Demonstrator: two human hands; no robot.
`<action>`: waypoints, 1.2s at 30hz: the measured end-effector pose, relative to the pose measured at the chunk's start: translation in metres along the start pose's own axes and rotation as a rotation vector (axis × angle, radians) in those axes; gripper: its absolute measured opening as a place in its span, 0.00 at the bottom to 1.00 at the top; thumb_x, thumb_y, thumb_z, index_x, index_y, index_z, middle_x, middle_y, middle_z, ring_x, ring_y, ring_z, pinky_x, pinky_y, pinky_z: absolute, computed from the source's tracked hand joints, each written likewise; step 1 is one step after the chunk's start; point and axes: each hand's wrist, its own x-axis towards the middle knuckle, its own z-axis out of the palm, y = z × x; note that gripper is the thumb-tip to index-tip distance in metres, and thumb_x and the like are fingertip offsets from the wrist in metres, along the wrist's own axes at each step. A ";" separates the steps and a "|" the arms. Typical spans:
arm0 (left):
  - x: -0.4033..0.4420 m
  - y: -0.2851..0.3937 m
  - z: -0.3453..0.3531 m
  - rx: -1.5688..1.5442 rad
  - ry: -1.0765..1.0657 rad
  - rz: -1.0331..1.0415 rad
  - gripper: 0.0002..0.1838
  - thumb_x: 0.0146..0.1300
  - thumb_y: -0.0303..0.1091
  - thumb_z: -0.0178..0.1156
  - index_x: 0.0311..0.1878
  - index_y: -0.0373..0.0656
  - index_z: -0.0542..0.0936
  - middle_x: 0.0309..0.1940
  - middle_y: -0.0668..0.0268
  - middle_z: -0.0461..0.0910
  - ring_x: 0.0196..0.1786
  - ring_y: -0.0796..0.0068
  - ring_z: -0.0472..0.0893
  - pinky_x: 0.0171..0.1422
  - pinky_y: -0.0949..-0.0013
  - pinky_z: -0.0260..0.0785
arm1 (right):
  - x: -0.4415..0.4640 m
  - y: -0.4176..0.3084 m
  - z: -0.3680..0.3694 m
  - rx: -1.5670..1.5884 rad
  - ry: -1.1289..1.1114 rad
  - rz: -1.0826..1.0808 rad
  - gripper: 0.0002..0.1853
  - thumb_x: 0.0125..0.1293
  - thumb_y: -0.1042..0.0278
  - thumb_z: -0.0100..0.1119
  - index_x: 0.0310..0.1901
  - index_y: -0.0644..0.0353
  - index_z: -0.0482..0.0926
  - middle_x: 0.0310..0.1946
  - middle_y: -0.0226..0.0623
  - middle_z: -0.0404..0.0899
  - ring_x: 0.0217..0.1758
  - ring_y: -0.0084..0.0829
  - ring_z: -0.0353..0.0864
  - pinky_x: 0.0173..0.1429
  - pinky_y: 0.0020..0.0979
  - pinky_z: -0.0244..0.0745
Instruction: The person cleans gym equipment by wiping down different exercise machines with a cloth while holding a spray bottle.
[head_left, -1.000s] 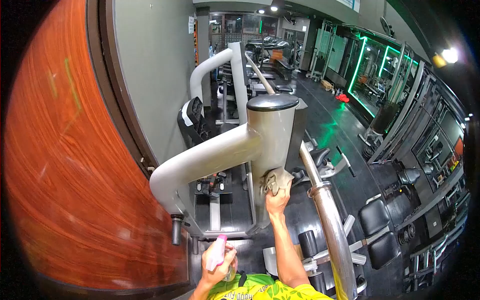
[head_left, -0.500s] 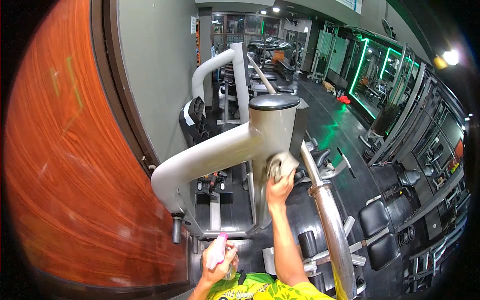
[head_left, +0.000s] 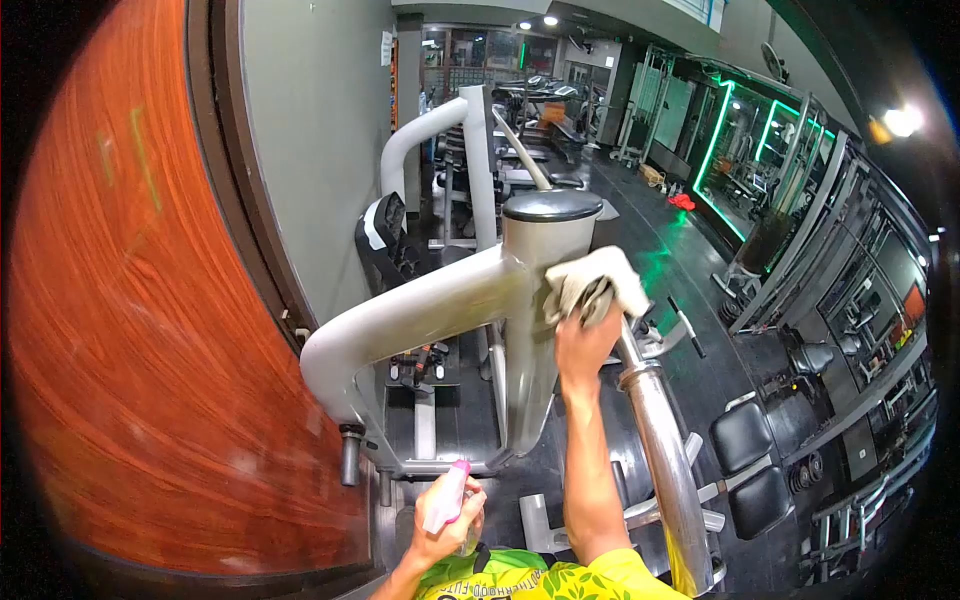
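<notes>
A pale, crumpled cloth (head_left: pixel 598 279) is gripped in my right hand (head_left: pixel 588 345). It lies against the right side of the weight machine's thick light-grey upright (head_left: pixel 540 300), a little below the round dark cap (head_left: pixel 553 206). Low in the view, close to my yellow shirt, my left hand (head_left: pixel 445 520) is wrapped round a spray bottle with a pink and white head (head_left: pixel 450 497). The bottle's body is mostly hidden by my fingers. Right of my right forearm, a chrome bar (head_left: pixel 663 440) slopes down towards me.
A wood-grain panel (head_left: pixel 150 320) fills the left side beside a grey wall (head_left: pixel 310 140). The machine's curved arm (head_left: pixel 400 315) reaches left from the upright. Black padded seats (head_left: pixel 742 440) and a weight rack are at the right. More gym machines stand farther back on the dark floor.
My right hand has moved up and slightly right along the upright with the cloth, which now spreads wider. My left hand and the spray bottle have shifted slightly right.
</notes>
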 end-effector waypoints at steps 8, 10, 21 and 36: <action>0.000 0.008 -0.006 -0.063 0.089 -0.016 0.05 0.60 0.21 0.58 0.39 0.35 0.74 0.20 0.66 0.76 0.21 0.80 0.77 0.26 0.76 0.69 | -0.025 0.027 0.012 -0.173 -0.069 0.019 0.26 0.49 0.76 0.57 0.55 0.61 0.71 0.49 0.50 0.75 0.53 0.53 0.74 0.55 0.43 0.70; 0.001 0.005 -0.009 -0.024 0.097 -0.012 0.06 0.60 0.20 0.59 0.39 0.34 0.74 0.20 0.66 0.77 0.21 0.80 0.78 0.26 0.76 0.69 | -0.076 0.056 0.008 -0.186 -0.125 0.084 0.22 0.52 0.76 0.59 0.51 0.69 0.73 0.48 0.56 0.75 0.53 0.56 0.73 0.59 0.43 0.67; 0.002 0.000 -0.002 -0.052 0.111 -0.026 0.05 0.60 0.21 0.59 0.39 0.35 0.74 0.20 0.66 0.77 0.21 0.79 0.78 0.25 0.76 0.69 | -0.050 0.061 0.003 0.118 -0.028 -0.123 0.18 0.52 0.81 0.54 0.48 0.71 0.72 0.44 0.52 0.73 0.52 0.52 0.71 0.60 0.46 0.61; 0.013 0.000 0.005 -0.075 0.069 -0.072 0.05 0.60 0.21 0.58 0.39 0.34 0.73 0.19 0.65 0.76 0.20 0.79 0.78 0.24 0.76 0.68 | -0.047 0.044 0.005 -0.244 -0.063 0.107 0.21 0.60 0.75 0.55 0.54 0.74 0.68 0.49 0.62 0.72 0.55 0.59 0.69 0.61 0.47 0.63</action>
